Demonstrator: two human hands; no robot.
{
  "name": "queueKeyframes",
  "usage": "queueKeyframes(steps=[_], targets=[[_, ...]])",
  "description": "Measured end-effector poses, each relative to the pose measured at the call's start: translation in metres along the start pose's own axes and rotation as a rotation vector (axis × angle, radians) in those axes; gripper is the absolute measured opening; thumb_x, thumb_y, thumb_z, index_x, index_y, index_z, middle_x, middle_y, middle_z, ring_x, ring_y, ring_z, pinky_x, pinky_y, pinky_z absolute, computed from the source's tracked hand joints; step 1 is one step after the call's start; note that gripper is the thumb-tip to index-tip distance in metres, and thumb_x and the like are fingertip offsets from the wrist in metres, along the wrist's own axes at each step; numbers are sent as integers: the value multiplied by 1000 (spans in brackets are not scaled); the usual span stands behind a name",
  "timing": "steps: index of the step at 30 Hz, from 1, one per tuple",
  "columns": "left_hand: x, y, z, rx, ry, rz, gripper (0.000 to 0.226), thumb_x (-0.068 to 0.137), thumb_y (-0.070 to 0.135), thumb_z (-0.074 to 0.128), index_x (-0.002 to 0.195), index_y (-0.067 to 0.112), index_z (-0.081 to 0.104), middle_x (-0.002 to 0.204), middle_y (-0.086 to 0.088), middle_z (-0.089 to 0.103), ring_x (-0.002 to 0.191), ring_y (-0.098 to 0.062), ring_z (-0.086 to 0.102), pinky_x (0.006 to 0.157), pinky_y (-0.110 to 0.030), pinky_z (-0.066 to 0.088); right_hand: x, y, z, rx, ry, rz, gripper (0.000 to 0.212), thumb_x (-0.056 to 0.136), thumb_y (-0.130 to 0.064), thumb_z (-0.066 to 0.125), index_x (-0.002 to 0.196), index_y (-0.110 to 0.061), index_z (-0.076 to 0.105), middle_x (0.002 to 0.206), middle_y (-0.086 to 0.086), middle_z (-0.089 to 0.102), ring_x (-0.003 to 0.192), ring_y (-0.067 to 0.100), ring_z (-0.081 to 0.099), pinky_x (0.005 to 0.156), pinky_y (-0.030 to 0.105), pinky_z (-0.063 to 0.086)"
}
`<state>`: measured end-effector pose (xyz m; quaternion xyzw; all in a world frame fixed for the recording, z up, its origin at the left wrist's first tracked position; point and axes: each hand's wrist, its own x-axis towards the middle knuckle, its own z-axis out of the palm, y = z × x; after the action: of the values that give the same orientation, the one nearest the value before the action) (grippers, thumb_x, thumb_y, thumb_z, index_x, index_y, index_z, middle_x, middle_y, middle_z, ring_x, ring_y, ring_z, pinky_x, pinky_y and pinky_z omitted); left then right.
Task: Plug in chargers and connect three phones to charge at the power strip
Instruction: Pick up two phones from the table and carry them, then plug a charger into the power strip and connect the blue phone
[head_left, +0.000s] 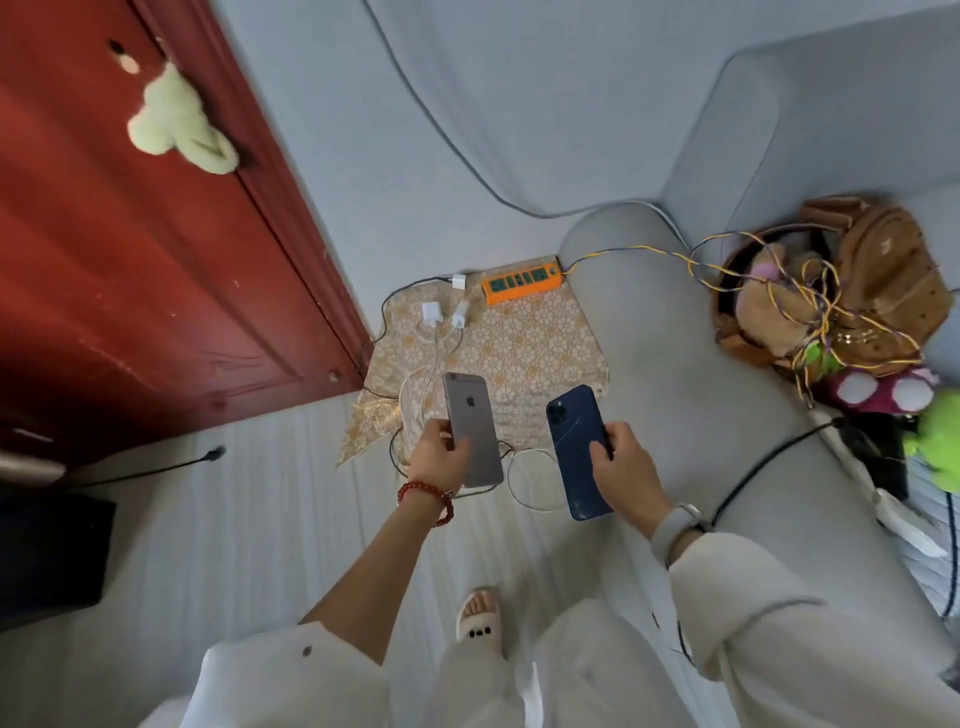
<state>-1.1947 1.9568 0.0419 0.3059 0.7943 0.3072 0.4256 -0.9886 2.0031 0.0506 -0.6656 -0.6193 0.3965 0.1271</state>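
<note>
Head view, single entry.

Item 1: grey phone (474, 428), back up, logo showing, at lower centre of the frame. It is held by the left hand (439, 457), thumb over the back and fingers curled round the edge. It is carried above the floor, presumably so it can be brought to the cables beneath.

Item 2: dark blue phone (579, 452), back up, camera cluster at its upper end, fine scratches or cracks seen across the back. It is pinched along its right edge by the right hand (626, 470), fingers clamped on it. It is held apart from the grey phone, each hand being given one device.

Item 3: orange power strip (522, 283), green sockets, laid at the upper edge of a patterned gold cloth (535, 348), centre of the frame, against the grey sofa (675, 374). No plug is seen in its sockets.

Item 4: three white chargers (432, 313), grouped just left of the strip on the cloth, judged not yet plugged in. White cables (519, 491) are trailed from them down toward the phones; which cable belongs to which charger cannot be told.

Item 5: third phone, not made out in this view.

Status: judged early; chargers unplugged, phones unconnected.
</note>
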Motion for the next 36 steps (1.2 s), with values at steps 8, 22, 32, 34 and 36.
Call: queueKeyframes(steps=[8, 22, 32, 34, 36], targets=[[129, 59, 65, -33, -27, -175, 29, 83, 11, 52, 110, 1, 48, 109, -20, 61, 95, -32, 60, 80, -42, 53, 174, -5, -32, -128, -109, 105, 25, 94, -20, 40, 116, -8, 41, 113, 18, 60, 97, 38, 56, 83, 46, 49], [313, 28, 212, -41, 13, -422, 28, 85, 7, 50, 113, 3, 49, 114, -17, 60, 98, -30, 57, 84, -41, 51, 396, 64, 46, -347, -330, 90, 24, 92, -12, 41, 114, -3, 36, 104, 22, 60, 94, 43, 58, 65, 33, 35], [331, 17, 248, 171, 107, -320, 36, 86, 10, 48, 122, 12, 48, 112, -16, 61, 102, -34, 56, 80, -35, 46, 409, 76, 58, -434, -216, -28, 59, 81, 8, 43, 137, -4, 27, 128, 21, 44, 112, 39, 47, 83, 38, 44], [331, 18, 252, 228, 91, -292, 46, 85, 10, 48, 130, 13, 40, 119, -17, 49, 110, -32, 47, 90, -40, 45, 407, 77, 59, -477, -248, -68, 64, 81, 7, 45, 140, -4, 22, 133, 20, 38, 118, 37, 41, 87, 38, 44], [332, 20, 253, 268, 72, -288, 52, 85, 10, 48, 135, 13, 34, 125, -17, 39, 116, -31, 39, 92, -38, 41, 406, 79, 60, -502, -306, -121, 64, 84, 5, 45, 142, -6, 19, 142, 18, 30, 128, 34, 33, 93, 37, 43]])
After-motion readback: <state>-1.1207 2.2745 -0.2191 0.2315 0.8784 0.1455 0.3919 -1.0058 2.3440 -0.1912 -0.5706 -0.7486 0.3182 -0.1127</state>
